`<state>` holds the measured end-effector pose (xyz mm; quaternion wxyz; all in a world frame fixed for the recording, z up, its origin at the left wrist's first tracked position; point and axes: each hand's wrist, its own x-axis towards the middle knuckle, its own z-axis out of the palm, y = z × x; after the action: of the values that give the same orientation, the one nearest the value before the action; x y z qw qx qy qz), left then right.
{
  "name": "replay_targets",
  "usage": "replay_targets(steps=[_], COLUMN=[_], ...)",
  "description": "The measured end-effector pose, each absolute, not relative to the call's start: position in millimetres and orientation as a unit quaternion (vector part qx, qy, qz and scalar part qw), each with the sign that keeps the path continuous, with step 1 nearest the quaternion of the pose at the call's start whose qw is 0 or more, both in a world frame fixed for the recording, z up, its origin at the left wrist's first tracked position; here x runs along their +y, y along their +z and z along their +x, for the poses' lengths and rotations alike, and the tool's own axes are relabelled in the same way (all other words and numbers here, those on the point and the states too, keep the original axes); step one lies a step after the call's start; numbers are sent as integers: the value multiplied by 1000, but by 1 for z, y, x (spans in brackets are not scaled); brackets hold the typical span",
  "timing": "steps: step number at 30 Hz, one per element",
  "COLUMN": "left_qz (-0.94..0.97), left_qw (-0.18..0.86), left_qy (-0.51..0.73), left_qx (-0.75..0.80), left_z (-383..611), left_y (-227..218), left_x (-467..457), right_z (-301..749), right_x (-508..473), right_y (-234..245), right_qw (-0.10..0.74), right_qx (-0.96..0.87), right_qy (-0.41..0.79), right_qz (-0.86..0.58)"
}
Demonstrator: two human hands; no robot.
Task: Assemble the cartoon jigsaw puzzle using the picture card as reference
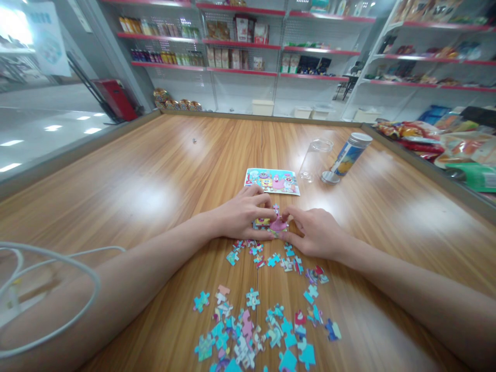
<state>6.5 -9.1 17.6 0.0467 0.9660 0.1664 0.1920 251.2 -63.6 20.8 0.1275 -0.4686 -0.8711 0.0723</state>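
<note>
A small joined section of jigsaw puzzle, pink and yellow, lies flat on the wooden table between my hands. My left hand curves round its left and top, with thumb along the lower edge and fingers bent onto it. From the right, my right hand grips its side between thumb and bent forefinger. My fingers hide part of the section. Just beyond lies a printed picture card with cartoon figures. Loose puzzle pieces, mostly light blue, are scattered below my hands, some close under the section.
A clear jar and a tilted blue canister stand at the back right, beside a metal lid. White cable loops over at the left. Packaged goods lie beyond the right edge. Stocked shelves line the back.
</note>
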Motion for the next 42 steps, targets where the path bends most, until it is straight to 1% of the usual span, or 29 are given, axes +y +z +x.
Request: replay_targets(steps=[22,42], left_qz=[961,961], left_qw=[9,49], left_qy=[206,221], left_qx=[186,157], left_z=[7,6], left_y=[11,14], left_x=[-6,-7], right_z=[251,250], right_x=[-64,-63], right_y=[21,21], right_qw=[117,117], right_qx=[-869,-870], right_qy=[64,59], right_qz=[-477,-476])
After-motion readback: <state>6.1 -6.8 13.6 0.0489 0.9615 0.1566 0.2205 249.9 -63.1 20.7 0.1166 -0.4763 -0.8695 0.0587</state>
